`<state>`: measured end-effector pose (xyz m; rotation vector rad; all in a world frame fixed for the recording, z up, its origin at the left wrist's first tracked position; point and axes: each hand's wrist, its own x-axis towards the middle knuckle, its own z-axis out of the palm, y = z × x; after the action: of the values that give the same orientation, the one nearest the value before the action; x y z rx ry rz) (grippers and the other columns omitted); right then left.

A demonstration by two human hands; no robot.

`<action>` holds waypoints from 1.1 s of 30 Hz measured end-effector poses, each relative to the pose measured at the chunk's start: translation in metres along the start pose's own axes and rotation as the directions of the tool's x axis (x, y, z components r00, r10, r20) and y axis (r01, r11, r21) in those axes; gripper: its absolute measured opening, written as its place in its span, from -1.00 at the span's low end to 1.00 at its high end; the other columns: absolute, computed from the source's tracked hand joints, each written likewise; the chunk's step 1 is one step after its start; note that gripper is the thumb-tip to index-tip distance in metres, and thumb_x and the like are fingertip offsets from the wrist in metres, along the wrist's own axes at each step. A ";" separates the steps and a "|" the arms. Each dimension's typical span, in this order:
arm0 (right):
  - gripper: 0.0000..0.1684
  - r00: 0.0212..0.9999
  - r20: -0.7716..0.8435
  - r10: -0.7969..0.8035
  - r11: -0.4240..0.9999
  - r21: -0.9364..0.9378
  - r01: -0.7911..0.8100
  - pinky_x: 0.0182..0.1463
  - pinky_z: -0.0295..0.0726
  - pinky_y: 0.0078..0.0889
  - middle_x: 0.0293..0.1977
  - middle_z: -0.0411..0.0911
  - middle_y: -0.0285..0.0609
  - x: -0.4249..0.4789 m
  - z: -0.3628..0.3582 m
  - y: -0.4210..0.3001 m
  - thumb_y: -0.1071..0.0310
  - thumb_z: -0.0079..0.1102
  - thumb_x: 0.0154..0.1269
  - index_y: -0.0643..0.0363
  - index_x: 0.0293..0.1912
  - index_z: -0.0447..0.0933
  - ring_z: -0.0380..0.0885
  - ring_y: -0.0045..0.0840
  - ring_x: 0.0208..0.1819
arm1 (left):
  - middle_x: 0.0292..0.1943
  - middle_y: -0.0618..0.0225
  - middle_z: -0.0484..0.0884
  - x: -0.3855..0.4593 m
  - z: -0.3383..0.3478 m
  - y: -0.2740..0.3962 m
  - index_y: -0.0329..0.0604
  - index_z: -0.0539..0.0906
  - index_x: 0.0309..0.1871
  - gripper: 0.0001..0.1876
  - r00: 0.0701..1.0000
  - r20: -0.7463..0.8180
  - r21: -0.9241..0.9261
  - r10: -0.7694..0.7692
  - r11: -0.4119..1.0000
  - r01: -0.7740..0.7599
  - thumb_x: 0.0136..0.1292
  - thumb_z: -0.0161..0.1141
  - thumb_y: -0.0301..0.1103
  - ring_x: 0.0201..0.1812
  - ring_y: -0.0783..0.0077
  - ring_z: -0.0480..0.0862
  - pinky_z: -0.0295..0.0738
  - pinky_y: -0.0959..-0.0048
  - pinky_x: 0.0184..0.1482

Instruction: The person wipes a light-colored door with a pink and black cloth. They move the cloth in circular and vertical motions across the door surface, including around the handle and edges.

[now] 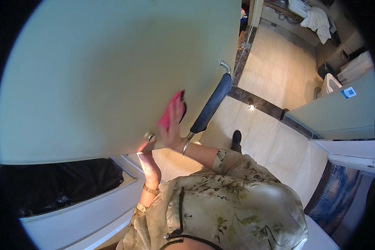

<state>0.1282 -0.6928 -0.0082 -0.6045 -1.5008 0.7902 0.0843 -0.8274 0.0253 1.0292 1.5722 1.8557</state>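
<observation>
A large frosted glass door (112, 78) stands before me. My right hand (172, 128), blurred, is spread over a pink cloth (172, 114) with a dark edge, pressed to the glass. Right of it a metal door handle wrapped in a dark blue sleeve (211, 104) runs at a slant. My left hand (150, 165) is at the door's lower edge, below a round metal fitting (150, 137). Its fingers are partly hidden by the door, and whether it grips the edge cannot be told.
A second frosted glass panel (334, 106) with a blue and white sticker stands at the right, near a toilet (331, 83). A washbasin (299, 7) with a white towel (317, 23) is at the top right. A white tub-like unit (81, 212) with black sheeting lies at lower left.
</observation>
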 end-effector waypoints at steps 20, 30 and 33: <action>-0.44 0.678 0.295 -0.673 0.712 0.009 0.702 0.20 0.15 0.17 0.15 0.34 -0.47 0.013 -0.007 0.040 -0.02 0.18 0.04 -0.37 0.11 0.43 0.26 -0.42 0.23 | 0.21 0.19 0.37 -0.004 -0.011 -0.006 -0.16 0.32 0.22 -0.37 0.996 -0.060 -0.152 -0.071 0.986 0.061 0.38 -0.29 0.20 0.28 0.24 0.31 0.06 0.26 0.36; -0.32 0.969 -0.228 -0.090 0.992 -0.105 0.067 0.42 -0.14 -0.08 0.38 -0.01 0.04 0.162 -0.083 0.153 0.07 -0.07 0.31 0.22 0.31 0.15 -0.08 -0.10 0.41 | 0.12 0.17 0.41 -0.001 -0.012 -0.019 -0.07 0.37 0.05 -0.59 0.952 -0.263 -0.086 -0.158 0.986 0.140 0.36 -0.06 0.04 0.17 0.17 0.40 0.14 0.15 0.31; -0.40 0.906 -0.409 0.112 0.986 -0.064 -0.151 0.44 -0.10 -0.34 0.37 -0.02 0.09 0.208 -0.108 0.237 0.17 -0.27 0.43 0.33 0.32 0.07 -0.05 -0.18 0.41 | 0.12 0.16 0.40 0.007 -0.004 -0.016 -0.07 0.36 0.06 -0.60 0.982 -0.161 -0.036 -0.095 0.995 0.091 0.37 -0.06 0.02 0.18 0.17 0.40 0.14 0.14 0.31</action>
<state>0.1967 -0.3709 -0.0623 -0.8917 -1.1272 0.6494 0.0755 -0.8204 0.0117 0.7950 1.6514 1.9326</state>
